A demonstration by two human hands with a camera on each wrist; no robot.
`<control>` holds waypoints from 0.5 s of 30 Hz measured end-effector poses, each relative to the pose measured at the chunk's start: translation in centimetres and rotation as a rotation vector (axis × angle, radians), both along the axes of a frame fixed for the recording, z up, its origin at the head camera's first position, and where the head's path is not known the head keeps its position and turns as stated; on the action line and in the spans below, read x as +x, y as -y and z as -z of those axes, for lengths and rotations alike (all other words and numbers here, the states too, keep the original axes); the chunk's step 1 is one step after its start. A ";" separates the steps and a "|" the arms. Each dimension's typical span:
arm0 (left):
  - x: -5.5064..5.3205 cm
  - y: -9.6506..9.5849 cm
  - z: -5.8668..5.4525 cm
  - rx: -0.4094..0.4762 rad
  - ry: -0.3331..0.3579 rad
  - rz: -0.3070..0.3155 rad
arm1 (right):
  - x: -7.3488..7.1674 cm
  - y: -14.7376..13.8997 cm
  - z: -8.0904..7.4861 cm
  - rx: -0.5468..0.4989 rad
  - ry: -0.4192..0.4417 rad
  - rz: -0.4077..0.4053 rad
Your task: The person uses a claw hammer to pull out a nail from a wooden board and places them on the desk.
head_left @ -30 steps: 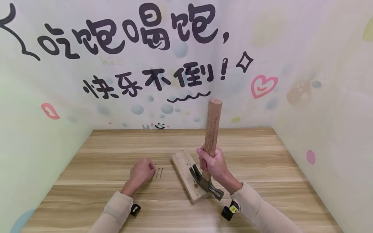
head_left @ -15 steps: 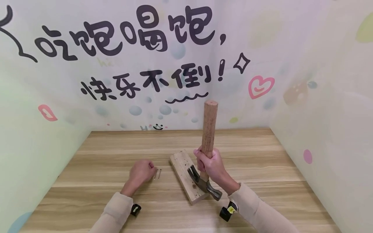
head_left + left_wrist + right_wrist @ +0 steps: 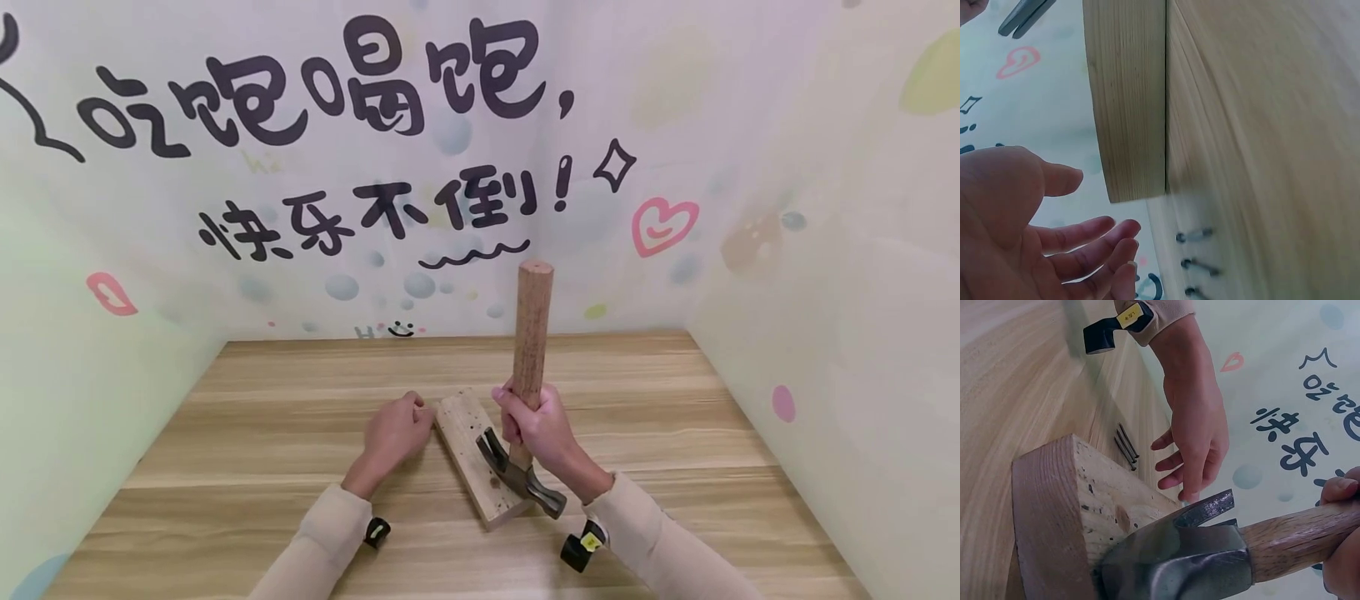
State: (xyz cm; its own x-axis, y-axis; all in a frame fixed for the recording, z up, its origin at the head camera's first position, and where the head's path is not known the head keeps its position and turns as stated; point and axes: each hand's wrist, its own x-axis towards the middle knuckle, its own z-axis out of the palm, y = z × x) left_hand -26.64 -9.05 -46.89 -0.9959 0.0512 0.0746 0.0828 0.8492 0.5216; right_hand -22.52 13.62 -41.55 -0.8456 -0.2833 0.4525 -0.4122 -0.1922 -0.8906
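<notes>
My right hand [image 3: 543, 427] grips a claw hammer [image 3: 532, 333] by its wooden handle, low near the head. The handle points up, and the steel head [image 3: 1179, 565] is over the near part of a wooden board [image 3: 467, 446]; whether they touch I cannot tell. Dark specks and holes dot the board's top. My left hand [image 3: 397, 429] is at the board's left side, palm down, with thumb and fingers apart and nothing between them in the left wrist view. Close to those fingertips lie several nails [image 3: 1200, 267] on the table, which the hand hides in the head view.
The wood-grain table [image 3: 300, 375] is enclosed by pale printed walls [image 3: 810, 275] at the back and sides. A black wrist camera [image 3: 577, 552] sits at the right cuff, and another wrist camera [image 3: 377, 532] at the left cuff.
My left hand has moved right, from beside the nails to the board's left edge, covering the nails in the head view. The right hand keeps its hold on the hammer; the head view shifts slightly.
</notes>
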 end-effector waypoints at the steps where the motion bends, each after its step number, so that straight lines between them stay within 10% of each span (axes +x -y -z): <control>1: -0.1 -0.2 0.1 -0.001 0.002 -0.001 | 0.0 0.0 0.0 0.007 0.005 0.002; 15: -0.9 -3.1 0.4 -0.043 -0.064 0.007 | 0.0 0.1 -0.2 0.136 0.023 0.079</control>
State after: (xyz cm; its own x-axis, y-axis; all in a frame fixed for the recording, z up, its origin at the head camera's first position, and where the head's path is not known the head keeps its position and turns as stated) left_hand -27.50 -5.96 -47.26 -0.9887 0.0629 0.1357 0.1210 0.8700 0.4780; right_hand -22.56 13.55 -41.35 -0.8772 -0.2728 0.3951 -0.4007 -0.0374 -0.9154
